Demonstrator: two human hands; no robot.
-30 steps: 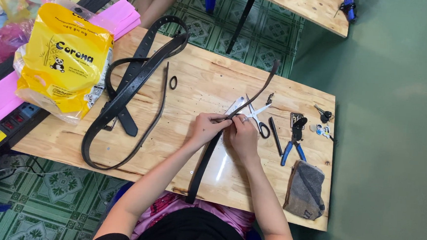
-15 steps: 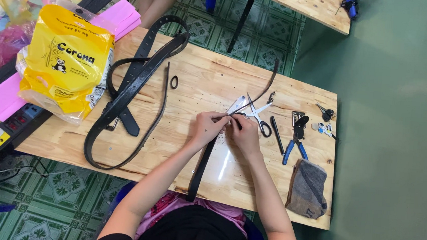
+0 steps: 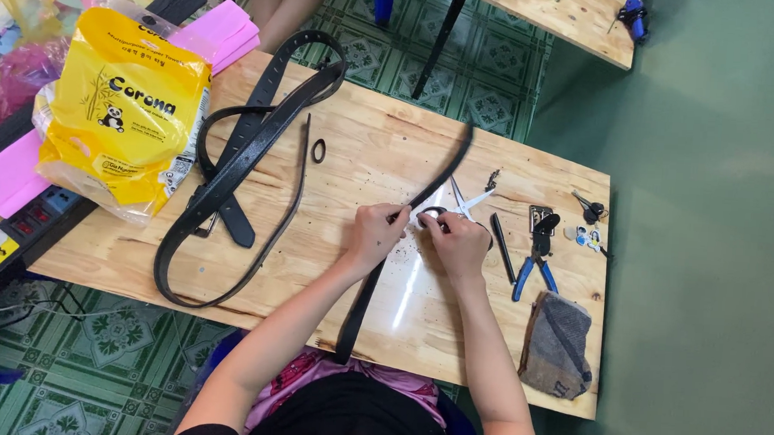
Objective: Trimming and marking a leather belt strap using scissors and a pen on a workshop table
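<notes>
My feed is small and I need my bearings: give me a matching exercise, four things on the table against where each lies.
Things:
1. yellow bag
2. pliers
3. grey cloth
4. black strap

Places:
A. near right corner of the table
B. between the left hand and right hand
C. far left end
D. right of the hands, above the cloth

Pairs: 1-C, 2-D, 3-A, 4-B
</notes>
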